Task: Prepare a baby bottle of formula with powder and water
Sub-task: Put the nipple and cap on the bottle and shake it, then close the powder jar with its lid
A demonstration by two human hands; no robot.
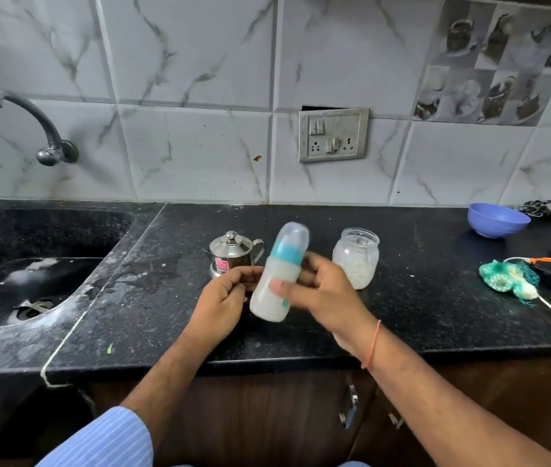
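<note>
While our right hand (314, 291) grips the baby bottle (279, 274) around its middle, thumb across the front, the bottle tilts above the black countertop (419, 318), capped, blurred, with milky white liquid inside. Our left hand (223, 298) sits just beside it, fingers loosely curled; we cannot tell whether they touch the bottle. Behind stand a small steel pot (232, 252) and a clear jar of white powder (356, 257).
</note>
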